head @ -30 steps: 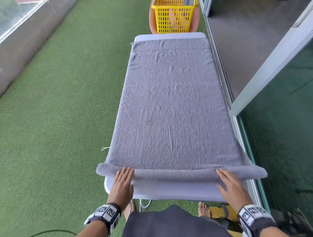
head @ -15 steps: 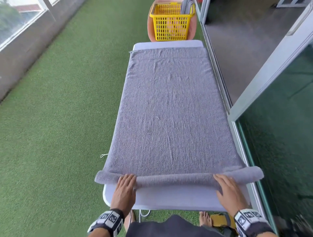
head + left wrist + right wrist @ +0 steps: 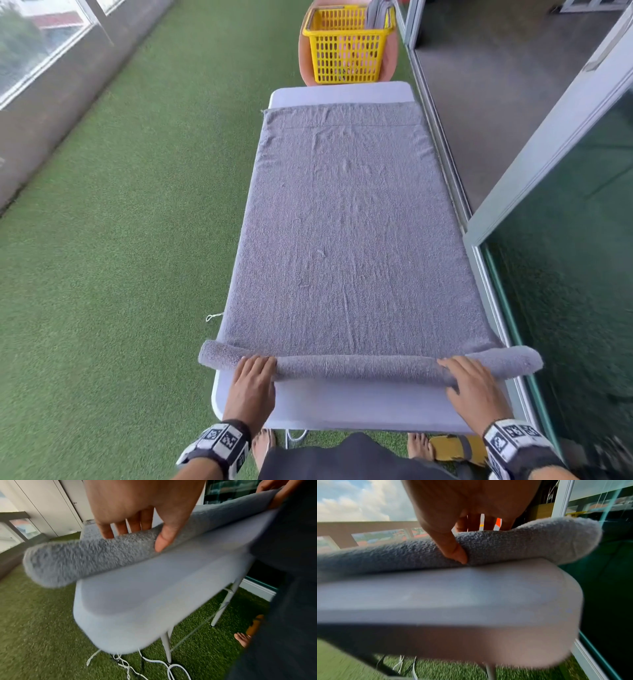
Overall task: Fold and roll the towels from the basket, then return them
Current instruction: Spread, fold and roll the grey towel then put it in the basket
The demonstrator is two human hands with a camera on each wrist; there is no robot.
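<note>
Green artificial turf floor (image 3: 120, 240). White folding table (image 3: 342, 407) on thin metal legs. Low grey wall with windows (image 3: 30, 51) on left. Glass sliding door (image 3: 565, 274), pale frame, on right. Daylight, cloudy sky.

Left hand (image 3: 252, 385) and right hand (image 3: 474, 387) bare; each wrist carries a black band (image 3: 219, 443) with white square-coded marker tiles. Dark garment (image 3: 352, 457) at the waist; bare feet (image 3: 416, 445), one beside a yellow sandal (image 3: 455, 448).
</note>
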